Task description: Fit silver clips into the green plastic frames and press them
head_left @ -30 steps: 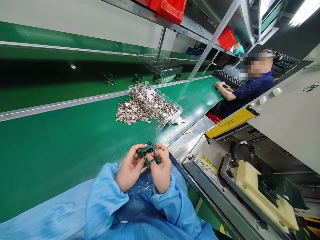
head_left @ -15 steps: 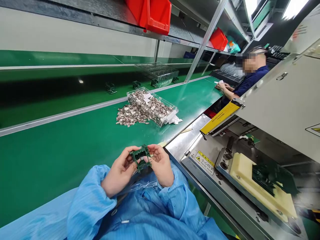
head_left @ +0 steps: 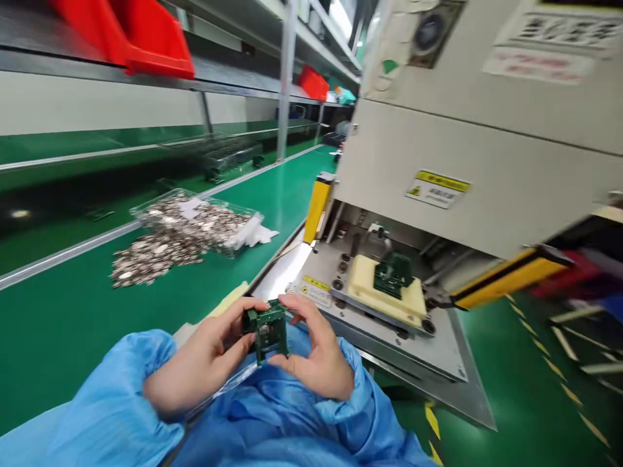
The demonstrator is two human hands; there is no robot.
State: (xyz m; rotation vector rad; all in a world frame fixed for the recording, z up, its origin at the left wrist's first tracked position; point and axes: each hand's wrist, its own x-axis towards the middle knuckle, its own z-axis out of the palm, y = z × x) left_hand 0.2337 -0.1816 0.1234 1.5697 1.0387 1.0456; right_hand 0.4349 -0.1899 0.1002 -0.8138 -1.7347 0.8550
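Note:
A small dark green plastic frame point(head_left: 268, 329) with openings through it is held up between both hands, above my lap. My left hand point(head_left: 207, 350) grips its left side, thumb in front and fingers behind. On its right side, my right hand point(head_left: 316, 350) pinches it with the forefinger at the top and the thumb at the lower edge. Beyond, to the right, another dark green plastic part point(head_left: 392, 275) sits in a cream-coloured fixture block point(head_left: 360, 275) on the machine bed.
Small metal pieces point(head_left: 153, 258) lie heaped on the green bench beside a clear plastic box point(head_left: 243, 237) full of them. Yellow guard bars point(head_left: 317, 207) flank the opening of the large machine point(head_left: 413, 155). A red bin point(head_left: 156, 42) rests on the shelf overhead.
My view has swung right toward the machine, so the heap and box sit further left. The green frame has been turned in my hands and remains held by both.

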